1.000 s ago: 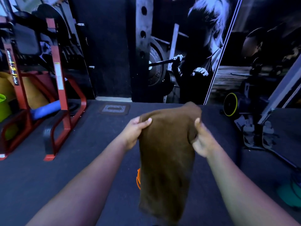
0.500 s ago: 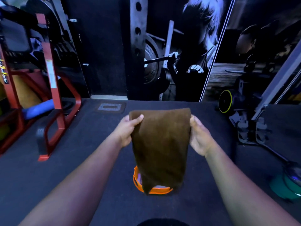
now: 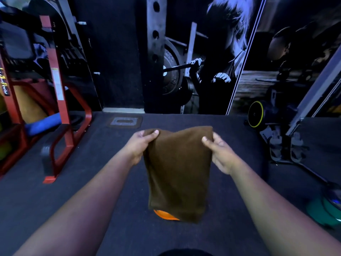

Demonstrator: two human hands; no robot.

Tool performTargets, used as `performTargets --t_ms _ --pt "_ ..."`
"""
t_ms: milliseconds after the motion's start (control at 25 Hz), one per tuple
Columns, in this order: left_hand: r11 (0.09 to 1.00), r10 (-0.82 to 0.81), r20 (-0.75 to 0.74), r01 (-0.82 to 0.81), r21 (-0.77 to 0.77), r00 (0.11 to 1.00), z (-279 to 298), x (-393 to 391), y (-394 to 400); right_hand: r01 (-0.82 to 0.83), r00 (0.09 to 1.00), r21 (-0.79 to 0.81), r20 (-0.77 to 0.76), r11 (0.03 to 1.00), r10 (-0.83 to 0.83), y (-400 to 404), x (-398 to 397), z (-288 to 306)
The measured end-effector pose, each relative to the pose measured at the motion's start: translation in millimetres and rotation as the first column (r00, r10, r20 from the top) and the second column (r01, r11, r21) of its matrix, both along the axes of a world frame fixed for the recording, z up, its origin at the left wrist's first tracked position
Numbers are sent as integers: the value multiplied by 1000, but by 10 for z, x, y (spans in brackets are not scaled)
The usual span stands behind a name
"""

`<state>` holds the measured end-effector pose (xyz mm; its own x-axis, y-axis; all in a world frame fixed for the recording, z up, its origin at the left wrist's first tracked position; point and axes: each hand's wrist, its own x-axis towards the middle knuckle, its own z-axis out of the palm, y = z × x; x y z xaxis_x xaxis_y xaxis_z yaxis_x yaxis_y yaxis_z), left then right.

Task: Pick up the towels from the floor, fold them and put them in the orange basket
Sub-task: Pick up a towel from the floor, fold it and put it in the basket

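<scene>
A folded brown towel (image 3: 178, 172) hangs in front of me above the dark floor. My left hand (image 3: 141, 146) pinches its top left corner, thumb on the near side. At the top right corner, my right hand (image 3: 220, 154) grips the towel's edge. Below the towel's bottom edge a small strip of the orange basket (image 3: 164, 215) shows on the floor; the towel hides most of it.
A red metal rack (image 3: 59, 111) with a blue roll stands at the left. Gym equipment with a yellow-rimmed wheel (image 3: 255, 114) and a slanted frame stands at the right. A green object (image 3: 323, 213) lies on the floor at the lower right. A mural wall closes the back.
The towel went from hanging long to a shorter folded shape held at both top corners. It now hangs lower and covers more of the orange basket than half a second ago.
</scene>
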<state>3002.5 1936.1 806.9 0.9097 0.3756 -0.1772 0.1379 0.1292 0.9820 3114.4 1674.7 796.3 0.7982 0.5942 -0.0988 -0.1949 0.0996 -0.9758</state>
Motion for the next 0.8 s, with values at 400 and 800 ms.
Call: performTargets --t_ms 400,800 --pt "936 270 40 -272 221 962 13 196 27 294 944 -235 224 926 -243 71 266 -96" --pt "991 -2 -113 17 134 994 -204 239 174 87 995 -130 50 988 -81 -109 286 -88"
